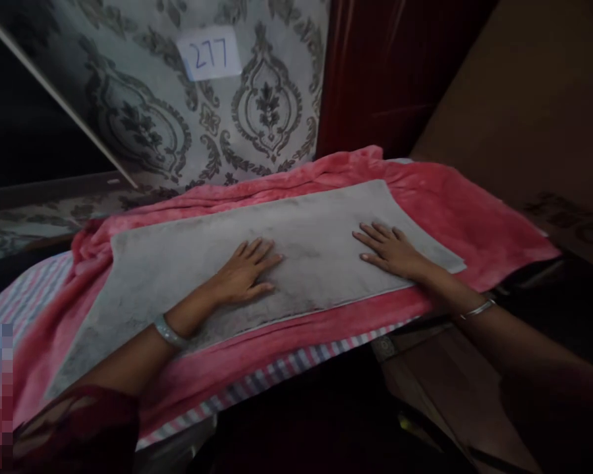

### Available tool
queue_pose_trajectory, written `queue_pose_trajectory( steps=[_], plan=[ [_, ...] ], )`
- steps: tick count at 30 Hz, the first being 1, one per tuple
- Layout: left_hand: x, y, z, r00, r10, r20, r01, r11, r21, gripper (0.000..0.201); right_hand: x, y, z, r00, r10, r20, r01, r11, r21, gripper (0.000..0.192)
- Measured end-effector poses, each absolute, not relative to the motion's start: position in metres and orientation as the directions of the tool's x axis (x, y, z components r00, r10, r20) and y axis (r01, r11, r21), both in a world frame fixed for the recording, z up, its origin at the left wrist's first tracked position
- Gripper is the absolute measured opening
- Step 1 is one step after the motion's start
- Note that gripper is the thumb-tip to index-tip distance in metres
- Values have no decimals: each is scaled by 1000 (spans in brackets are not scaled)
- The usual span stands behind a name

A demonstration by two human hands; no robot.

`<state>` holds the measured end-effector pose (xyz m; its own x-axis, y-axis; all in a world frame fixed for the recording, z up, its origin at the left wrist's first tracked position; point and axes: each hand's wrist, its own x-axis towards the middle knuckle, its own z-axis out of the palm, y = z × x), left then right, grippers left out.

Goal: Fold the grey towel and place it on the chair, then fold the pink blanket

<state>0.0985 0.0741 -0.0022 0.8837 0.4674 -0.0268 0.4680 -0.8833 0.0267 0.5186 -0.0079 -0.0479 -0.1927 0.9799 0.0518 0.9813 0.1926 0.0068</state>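
A grey towel (178,263) lies spread flat over a pink fleece blanket (445,197) on a raised surface. My left hand (244,270) rests palm down on the towel near its middle, fingers spread. My right hand (393,250) lies flat on the towel's right part, close to its right edge, fingers spread too. Neither hand holds anything. Both wrists carry a bangle.
A striped sheet (24,296) shows under the blanket at the left and along the front edge. A patterned wall (257,105) with a paper note reading 277 (210,52) stands behind. A dark red door (385,72) is at the back right.
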Motion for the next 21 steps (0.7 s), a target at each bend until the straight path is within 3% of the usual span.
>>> queue_pose_trajectory(
  steps=[5,15,21],
  plan=[
    [122,43,-18,918,396,28,397,-918,4,66,553,-33,-43,179,983,42,982,-177,-63,64],
    [124,30,-5,883,469,-4,469,-882,37,59,582,-53,-11,464,885,38,865,-444,-234,44],
    [128,8,-19,909,414,49,413,-910,27,63,592,-54,-1,579,813,-66,777,-574,-258,43]
  ],
)
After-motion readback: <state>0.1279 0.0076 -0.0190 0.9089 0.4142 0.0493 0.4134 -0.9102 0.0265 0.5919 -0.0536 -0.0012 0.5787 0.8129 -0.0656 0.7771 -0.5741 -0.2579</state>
